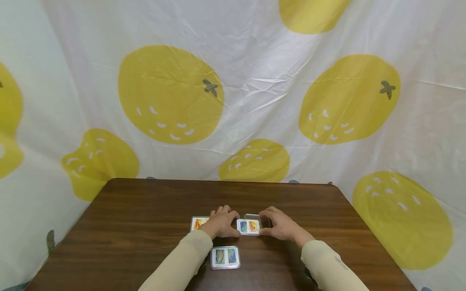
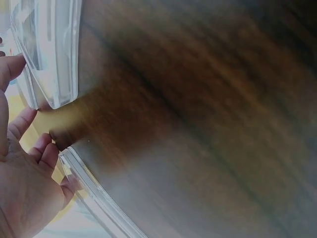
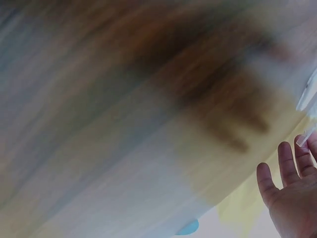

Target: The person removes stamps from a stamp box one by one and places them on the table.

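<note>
Between the two hands is a clear plastic case (image 1: 248, 227) with two colourful stamp-like pictures on a white backing. My left hand (image 1: 223, 223) is at its left end, thumb and index finger at the corners. On the right, my right hand (image 1: 280, 224) pinches a clear plastic lid (image 1: 251, 216), which shows just behind the case. In the left wrist view, fingertips of the left hand (image 2: 29, 173) meet the edge of a clear case (image 2: 62, 59). The right wrist view shows the right hand (image 3: 297, 193) with a sliver of clear plastic (image 3: 307, 136) at its fingertips.
A similar picture case (image 1: 198, 222) lies left of the left hand, partly hidden by it. Another picture case (image 1: 225, 257) lies nearer, by the left forearm. The brown wooden table (image 1: 145, 210) ends at a fruit-patterned cloth (image 1: 255, 121) hanging behind.
</note>
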